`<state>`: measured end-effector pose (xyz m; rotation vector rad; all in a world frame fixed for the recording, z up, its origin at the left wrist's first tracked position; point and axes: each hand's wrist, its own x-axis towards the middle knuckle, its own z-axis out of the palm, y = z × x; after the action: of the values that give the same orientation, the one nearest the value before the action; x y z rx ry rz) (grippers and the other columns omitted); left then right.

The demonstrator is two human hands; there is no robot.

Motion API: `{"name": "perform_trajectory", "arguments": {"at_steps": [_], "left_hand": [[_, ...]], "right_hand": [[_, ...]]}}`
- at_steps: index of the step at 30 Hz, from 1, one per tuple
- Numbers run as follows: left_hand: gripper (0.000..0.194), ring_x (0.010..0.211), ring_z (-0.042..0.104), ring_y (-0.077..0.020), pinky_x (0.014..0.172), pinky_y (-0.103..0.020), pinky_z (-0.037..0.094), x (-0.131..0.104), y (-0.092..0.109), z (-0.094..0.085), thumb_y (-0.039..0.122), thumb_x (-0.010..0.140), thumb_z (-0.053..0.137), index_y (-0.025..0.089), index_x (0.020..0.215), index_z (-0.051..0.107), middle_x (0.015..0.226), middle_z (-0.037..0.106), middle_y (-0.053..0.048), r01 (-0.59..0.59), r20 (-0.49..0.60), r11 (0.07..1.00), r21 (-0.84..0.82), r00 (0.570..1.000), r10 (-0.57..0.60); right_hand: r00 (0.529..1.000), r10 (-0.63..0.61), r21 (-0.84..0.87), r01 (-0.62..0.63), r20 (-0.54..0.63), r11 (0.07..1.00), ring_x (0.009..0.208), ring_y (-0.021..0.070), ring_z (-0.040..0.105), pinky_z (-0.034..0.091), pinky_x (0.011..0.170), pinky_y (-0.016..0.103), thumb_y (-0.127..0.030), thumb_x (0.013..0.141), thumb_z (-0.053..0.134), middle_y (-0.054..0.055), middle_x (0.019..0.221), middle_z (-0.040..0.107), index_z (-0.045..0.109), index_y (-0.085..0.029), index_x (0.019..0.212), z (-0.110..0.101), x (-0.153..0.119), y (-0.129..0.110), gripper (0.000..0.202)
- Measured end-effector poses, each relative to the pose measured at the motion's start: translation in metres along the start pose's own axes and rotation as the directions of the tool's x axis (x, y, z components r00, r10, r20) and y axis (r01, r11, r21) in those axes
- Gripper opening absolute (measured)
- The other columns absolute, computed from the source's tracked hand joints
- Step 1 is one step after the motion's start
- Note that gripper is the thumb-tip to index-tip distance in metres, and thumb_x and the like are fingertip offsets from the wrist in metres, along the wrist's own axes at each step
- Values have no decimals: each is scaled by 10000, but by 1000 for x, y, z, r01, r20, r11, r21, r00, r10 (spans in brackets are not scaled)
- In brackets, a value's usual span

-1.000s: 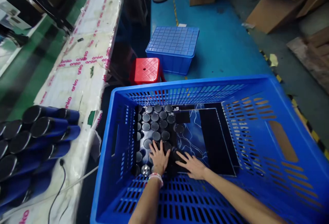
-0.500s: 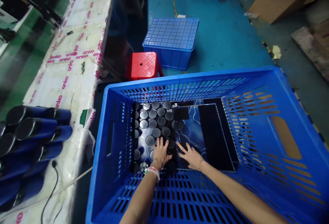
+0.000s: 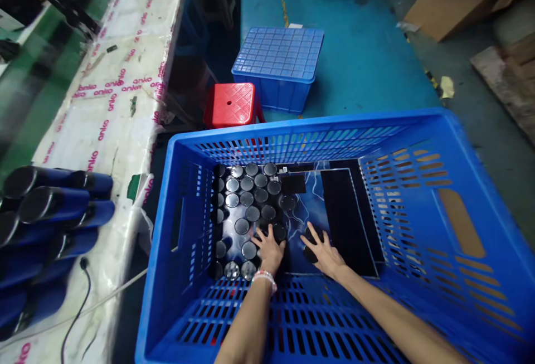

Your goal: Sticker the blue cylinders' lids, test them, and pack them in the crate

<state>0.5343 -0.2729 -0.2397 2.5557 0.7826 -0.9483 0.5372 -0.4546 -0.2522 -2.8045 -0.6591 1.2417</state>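
Note:
Inside a large blue crate (image 3: pixel 309 124), several dark round-topped cylinders (image 3: pixel 249 250) stand upright on the left part of its bottom. My left hand (image 3: pixel 270 248), with a beaded bracelet at the wrist, rests its spread fingers over cylinders near the middle. To its right, my right hand (image 3: pixel 328 255) reaches down with fingers apart, touching dark round tops that it partly covers. Neither hand is closed around anything. A dark blue sheet with pale lightning-like lines (image 3: pixel 315 199) lies flat on the crate's bottom, right of the cylinders.
On the plastic-covered table (image 3: pixel 79 130) at the left lie stacked blue cylinders (image 3: pixel 56 205) and a black cable (image 3: pixel 75 319). Beyond the crate are a red stool (image 3: pixel 229 105) and a lidded blue box (image 3: pixel 278 63). Cardboard boxes (image 3: pixel 451 4) stand at the upper right.
Both hands have moved to the right, my right hand further from the left one. Cylinder tops near the crate's front left, partly covered before, now show. The view has shifted slightly.

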Motion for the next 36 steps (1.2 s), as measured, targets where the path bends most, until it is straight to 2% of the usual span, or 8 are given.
{"name": "perform_trajectory", "arguments": {"at_steps": [7, 14, 18, 22, 25, 29, 32, 36], "left_hand": [[501, 1218, 448, -300, 968, -537, 413, 4, 6, 7, 337, 869, 588, 220, 1326, 419, 1408, 384, -103, 70, 55, 994, -85, 996, -66], [468, 1197, 468, -289, 958, -527, 425, 8, 3, -3, 319, 871, 588, 212, 1303, 444, 1384, 412, -100, -79, 75, 993, -88, 994, 85], [471, 1184, 474, -288, 931, -513, 451, -14, 1, -44, 322, 871, 586, 216, 1305, 438, 1389, 400, -103, -155, 61, 978, -142, 984, 165], [627, 1250, 387, -330, 893, -457, 491, -61, -15, -113, 357, 734, 717, 277, 1296, 451, 1464, 273, -84, -249, -26, 937, -246, 968, 251], [745, 1278, 352, -306, 897, -351, 502, -105, -48, -171, 362, 572, 800, 382, 1247, 487, 1455, 255, -13, -307, -149, 889, -340, 951, 271], [706, 1265, 377, -270, 987, -329, 443, -161, -121, -233, 335, 573, 775, 387, 1222, 502, 1436, 248, 2, -303, -318, 837, -456, 934, 165], [674, 1281, 367, -262, 1075, -345, 348, -196, -190, -261, 272, 591, 752, 344, 1215, 508, 1417, 264, -22, -273, -425, 803, -530, 905, 28], [606, 1298, 359, -279, 1089, -400, 326, -232, -278, -275, 264, 639, 694, 281, 1212, 499, 1343, 342, -72, -235, -515, 763, -602, 845, -146]], "right_hand": [[999, 44, 52, -43, -12, 998, 1269, 366, 360, 548, 823, 442, -96, 815, 631, 86, 1543, 73, 351, -313, 1399, -8, 1, 4, 683], [999, 34, 149, -29, -32, 988, 1260, 335, 373, 481, 903, 496, -172, 834, 633, 92, 1494, 221, 436, -243, 1332, -17, 23, 15, 541], [994, 83, 238, -64, -68, 969, 1179, 289, 460, 477, 889, 476, -219, 840, 627, 101, 1431, 334, 491, -203, 1265, -20, 18, 5, 446], [971, 150, 344, -80, -184, 935, 1090, 327, 558, 450, 910, 508, -228, 694, 717, 156, 1465, 213, 551, -184, 1177, -38, -1, -14, 513], [930, 183, 418, -35, -319, 908, 1080, 389, 572, 467, 903, 497, -334, 653, 706, 180, 1468, 68, 556, -183, 1142, -67, -11, -35, 534], [863, 121, 442, 126, -490, 888, 1243, 433, 418, 451, 961, 460, -415, 637, 676, 153, 1462, -8, 534, -180, 1132, -121, -18, -93, 566], [818, -8, 401, 291, -575, 868, 1319, 411, 314, 376, 1049, 445, -428, 666, 648, 104, 1474, -51, 522, -201, 1140, -161, -26, -160, 541], [753, -218, 315, 494, -620, 811, 1294, 368, 378, 388, 1048, 425, -387, 686, 648, 45, 1491, -106, 515, -246, 1143, -206, -44, -261, 496]]}}
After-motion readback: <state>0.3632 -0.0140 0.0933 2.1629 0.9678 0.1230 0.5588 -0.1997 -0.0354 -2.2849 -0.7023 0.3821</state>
